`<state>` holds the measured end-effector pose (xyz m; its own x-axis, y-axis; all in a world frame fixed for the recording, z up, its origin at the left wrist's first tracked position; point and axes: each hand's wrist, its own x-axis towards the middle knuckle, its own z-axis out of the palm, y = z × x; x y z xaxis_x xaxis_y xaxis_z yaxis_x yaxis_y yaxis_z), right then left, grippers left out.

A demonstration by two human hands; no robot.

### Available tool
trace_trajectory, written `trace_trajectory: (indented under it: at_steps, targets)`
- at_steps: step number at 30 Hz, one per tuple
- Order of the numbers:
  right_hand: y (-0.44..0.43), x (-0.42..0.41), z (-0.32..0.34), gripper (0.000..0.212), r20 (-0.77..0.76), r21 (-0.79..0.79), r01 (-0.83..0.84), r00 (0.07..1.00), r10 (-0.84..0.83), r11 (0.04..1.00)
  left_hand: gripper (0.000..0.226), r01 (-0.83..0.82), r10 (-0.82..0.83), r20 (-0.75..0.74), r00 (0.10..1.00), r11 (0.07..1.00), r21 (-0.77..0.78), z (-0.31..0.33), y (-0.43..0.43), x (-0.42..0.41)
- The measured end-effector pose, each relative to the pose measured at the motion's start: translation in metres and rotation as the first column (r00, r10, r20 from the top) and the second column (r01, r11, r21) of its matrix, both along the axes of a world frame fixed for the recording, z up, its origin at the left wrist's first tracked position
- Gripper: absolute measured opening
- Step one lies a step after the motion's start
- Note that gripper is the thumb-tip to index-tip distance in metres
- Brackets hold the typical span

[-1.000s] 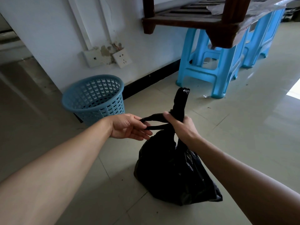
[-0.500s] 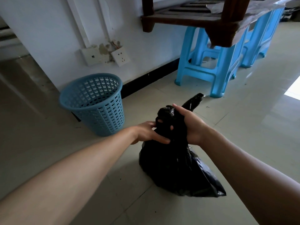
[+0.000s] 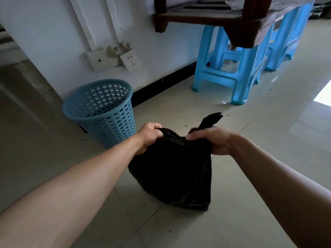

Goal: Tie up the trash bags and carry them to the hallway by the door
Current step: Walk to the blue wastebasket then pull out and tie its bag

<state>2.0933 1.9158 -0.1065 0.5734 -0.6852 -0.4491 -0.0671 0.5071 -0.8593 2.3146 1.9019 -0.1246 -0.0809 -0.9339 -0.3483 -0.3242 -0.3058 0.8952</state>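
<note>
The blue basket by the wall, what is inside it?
Inside the blue basket only its perforated far wall shows, with no liner. The near wall covers the bottom, so anything lying there cannot be seen.

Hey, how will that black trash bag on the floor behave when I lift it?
Probably floppy: the black trash bag is creased film slumped on the floor. Likely light, as it looks partly filled. It may sag and swing below the left hand and right hand gripping its top.
</note>
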Motion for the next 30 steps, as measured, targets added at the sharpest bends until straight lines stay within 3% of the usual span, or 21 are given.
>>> trace_trajectory:
  at_steps: [3,6,8,10,13,15,19,23,27,29,30]
  targets:
    - [-0.003,0.009,-0.009,0.014,-0.27,-0.234,0.033,0.958,-0.097,0.972,0.027,0.006,-0.001,-0.05,0.999,0.995,0.1,-0.001,-0.001,0.001]
    - [-0.006,0.02,-0.027,0.013,-0.505,-0.622,0.021,0.753,-0.422,0.782,0.018,0.13,-0.124,-0.041,0.991,0.965,0.229,0.004,0.004,-0.006]
    - [-0.002,0.022,-0.035,0.01,-0.5,-0.809,-0.078,0.613,-0.611,0.583,0.009,0.234,-0.217,-0.087,0.972,0.922,0.308,0.007,0.008,-0.013]
    - [0.002,0.021,-0.038,0.006,-0.445,-0.879,-0.125,0.562,-0.697,0.461,0.003,0.318,-0.287,-0.137,0.948,0.879,0.356,0.01,0.01,-0.016]
    - [0.005,0.018,-0.042,0.01,-0.428,-0.896,-0.142,0.525,-0.735,0.42,0.03,0.376,-0.336,-0.173,0.926,0.856,0.354,0.009,0.008,-0.016]
    - [0.004,0.016,-0.044,0.013,-0.383,-0.911,-0.094,0.55,-0.742,0.401,0.044,0.342,-0.317,-0.127,0.94,0.885,0.317,0.008,0.006,-0.017]
    - [0.001,0.014,-0.047,0.029,-0.26,-0.901,0.102,0.651,-0.713,0.421,0.045,0.173,-0.168,-0.044,0.985,0.921,0.349,0.005,0.004,-0.016]
    - [0.004,0.018,-0.05,0.033,-0.181,-0.876,0.177,0.742,-0.646,0.448,0.035,0.143,-0.08,-0.169,0.982,0.904,0.402,0.005,0.002,-0.002]
    - [0.001,0.025,-0.044,0.029,-0.167,-0.754,0.273,0.8,-0.576,0.597,0.007,0.019,-0.01,-0.048,0.999,0.979,0.203,0.003,0.002,0.001]
    - [0.004,0.029,-0.031,0.008,-0.074,-0.567,0.397,0.848,-0.525,0.722,0.012,-0.111,0.117,-0.042,0.992,0.986,0.12,0.003,-0.001,0.005]
    - [0.004,0.03,-0.027,0.019,-0.058,-0.443,0.453,0.847,-0.529,0.774,0.013,-0.178,0.183,-0.057,0.982,0.98,0.085,0.003,-0.004,0.008]
